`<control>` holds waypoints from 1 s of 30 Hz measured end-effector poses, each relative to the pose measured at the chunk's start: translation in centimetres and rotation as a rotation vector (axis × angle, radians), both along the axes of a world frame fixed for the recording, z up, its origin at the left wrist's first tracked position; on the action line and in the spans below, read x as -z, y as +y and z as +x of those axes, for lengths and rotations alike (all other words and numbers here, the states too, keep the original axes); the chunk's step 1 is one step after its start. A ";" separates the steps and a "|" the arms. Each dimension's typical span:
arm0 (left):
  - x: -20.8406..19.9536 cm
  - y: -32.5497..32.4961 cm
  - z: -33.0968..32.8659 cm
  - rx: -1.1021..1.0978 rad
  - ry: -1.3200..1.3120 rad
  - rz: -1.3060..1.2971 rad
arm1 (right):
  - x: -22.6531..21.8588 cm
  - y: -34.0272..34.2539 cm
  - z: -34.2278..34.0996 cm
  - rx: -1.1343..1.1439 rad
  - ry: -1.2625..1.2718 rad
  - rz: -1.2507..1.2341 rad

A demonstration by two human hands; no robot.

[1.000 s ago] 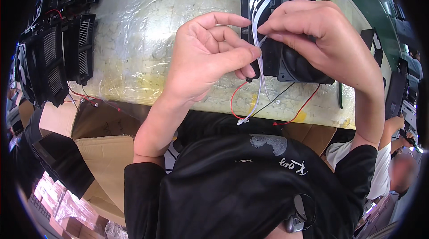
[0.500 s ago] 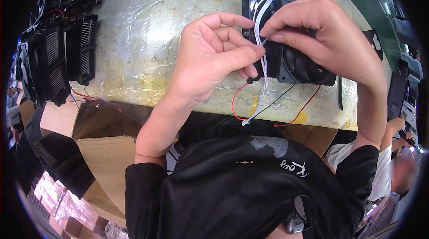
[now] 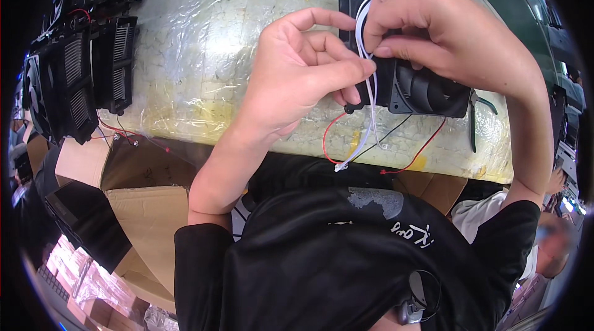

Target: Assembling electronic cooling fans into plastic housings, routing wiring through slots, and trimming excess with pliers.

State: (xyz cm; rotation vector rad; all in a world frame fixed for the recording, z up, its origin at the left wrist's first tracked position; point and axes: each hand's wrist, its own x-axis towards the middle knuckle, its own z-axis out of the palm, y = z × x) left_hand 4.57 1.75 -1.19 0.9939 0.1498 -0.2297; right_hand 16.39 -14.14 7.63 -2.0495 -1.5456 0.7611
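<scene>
A black fan unit (image 3: 427, 93) lies at the far right of the table, and a looped bundle of thin white cables (image 3: 360, 25) runs over it. My left hand (image 3: 291, 77) is closed on the bundle's near side, its thumb and fingertips pinching the white cables, with the index finger stretched along the loop. Beside it, my right hand (image 3: 433, 31) has thumb and forefinger pinched together at the same bundle; any small thing between those fingertips is hidden. The loose cable ends, with white connectors (image 3: 340, 167), hang at the table's near edge, next to red and black wires.
Several black fan units with metal fins (image 3: 77, 83) stand at the table's left. Green-handled pliers (image 3: 474, 124) lie right of the fan unit. An open cardboard box (image 3: 148, 232) sits below the near edge. Another person's white sleeve (image 3: 473, 216) shows at the right.
My right hand has shifted slightly, its forearm moving to the right and uncovering more of the pliers. My left hand has moved a little right, still at the white cables.
</scene>
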 end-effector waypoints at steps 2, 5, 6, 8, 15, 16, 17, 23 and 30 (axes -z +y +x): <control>-0.3 -0.1 0.1 -0.002 0.002 0.022 | -0.1 0.0 0.0 -0.009 -0.007 0.022; -0.2 0.0 -0.1 -0.013 -0.008 0.049 | -0.5 -0.4 -0.2 0.020 0.001 -0.032; -0.1 0.0 -0.1 -0.025 -0.020 0.052 | -0.6 -0.5 -0.4 0.083 0.078 -0.076; 0.1 0.2 -0.3 -0.014 -0.037 0.077 | -0.5 -0.7 -0.7 0.149 0.154 -0.122; 0.0 0.2 -0.1 -0.012 -0.066 0.112 | -1.0 0.0 -0.3 0.319 0.329 -0.256; 0.0 0.2 -0.1 -0.011 -0.066 0.113 | -1.1 0.1 -0.2 0.264 0.295 -0.305; -0.1 0.3 -0.1 -0.007 -0.064 0.116 | -1.0 0.0 -0.2 0.265 0.294 -0.305; -0.1 0.2 -0.1 -0.013 -0.064 0.130 | -0.4 -0.1 -0.6 0.140 0.110 -0.139; -0.4 0.5 -0.1 0.002 -0.073 0.172 | -0.6 0.2 -1.1 0.101 0.115 -0.084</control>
